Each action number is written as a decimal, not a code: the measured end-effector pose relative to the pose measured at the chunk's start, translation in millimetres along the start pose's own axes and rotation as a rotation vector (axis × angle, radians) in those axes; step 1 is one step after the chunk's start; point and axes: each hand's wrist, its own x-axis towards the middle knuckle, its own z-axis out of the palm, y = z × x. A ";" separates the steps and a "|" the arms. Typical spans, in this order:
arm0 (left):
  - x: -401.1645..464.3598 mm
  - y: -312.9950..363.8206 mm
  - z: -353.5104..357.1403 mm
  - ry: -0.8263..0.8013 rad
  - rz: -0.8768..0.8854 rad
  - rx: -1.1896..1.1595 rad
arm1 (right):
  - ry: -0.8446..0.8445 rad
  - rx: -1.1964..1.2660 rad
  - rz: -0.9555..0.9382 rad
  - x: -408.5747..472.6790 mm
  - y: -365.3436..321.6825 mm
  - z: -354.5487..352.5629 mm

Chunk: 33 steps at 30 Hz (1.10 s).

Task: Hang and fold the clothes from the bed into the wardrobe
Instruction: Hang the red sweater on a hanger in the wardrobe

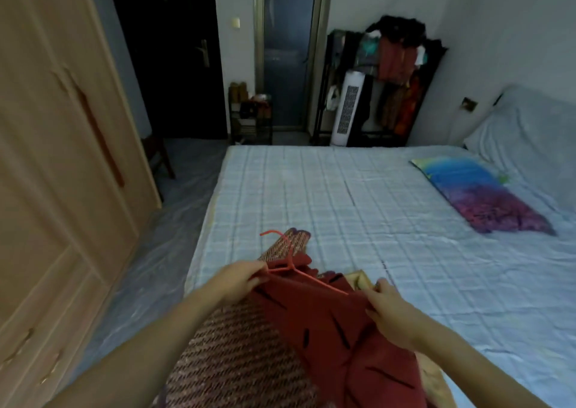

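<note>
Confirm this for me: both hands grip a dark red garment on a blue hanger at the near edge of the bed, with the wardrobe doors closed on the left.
One detail is off: the hanger is red, not blue, as the head view shows. The rest stands: the left hand and right hand grip the dark red garment at the near edge of the bed, and the wardrobe on the left is closed.

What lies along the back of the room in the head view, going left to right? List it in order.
wardrobe → dark door → shoe rack → glass door → white tower fan → clothes rack → bed headboard
</note>
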 end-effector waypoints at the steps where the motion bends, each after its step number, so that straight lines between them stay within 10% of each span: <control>1: 1.9 5.7 -18.1 0.029 0.033 0.038 | 0.047 -0.017 0.010 7.7 -3.6 -13.1; 8: -12.6 42.2 -160.9 0.346 0.138 0.145 | 0.520 0.146 -0.098 44.6 -43.1 -127.6; 21: -150.1 87.1 -380.5 0.776 -0.103 0.574 | 0.856 0.103 -0.755 106.5 -232.8 -250.3; 33: -342.5 84.7 -355.6 0.841 -0.625 0.569 | 0.619 0.061 -1.135 76.3 -411.2 -202.1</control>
